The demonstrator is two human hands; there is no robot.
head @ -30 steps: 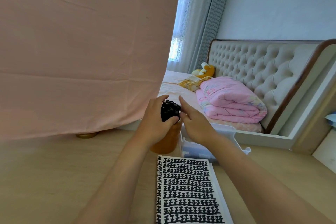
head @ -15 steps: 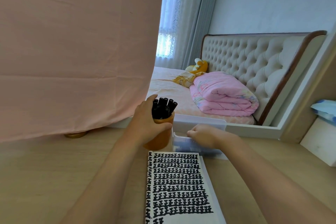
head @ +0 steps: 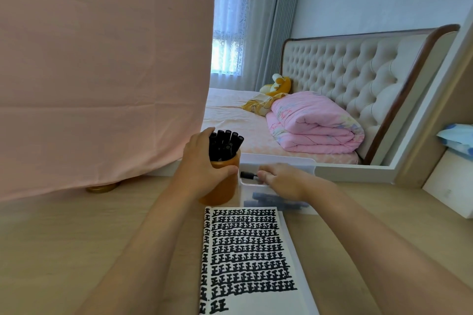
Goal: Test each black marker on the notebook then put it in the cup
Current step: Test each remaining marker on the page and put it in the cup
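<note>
The person is fetching the next black marker (head: 247,175) for testing. Their right hand (head: 284,181) is reaching into the clear box (head: 279,161) near the far edge of the tabletop (head: 76,238), its fingertips seemingly pinching one end of the marker, which is lying level just above the box's left rim. The left hand (head: 202,163) is gripping the orange cup (head: 225,186), fingers wrapped round its wall, just left of the box; a bundle of tested markers (head: 225,143) is standing in it. The notebook (head: 245,250) is lying open toward the near edge, almost filled with marks. Next, uncapping probably needs both hands, and then a stroke in the bare strip at the bottom of the page.
</note>
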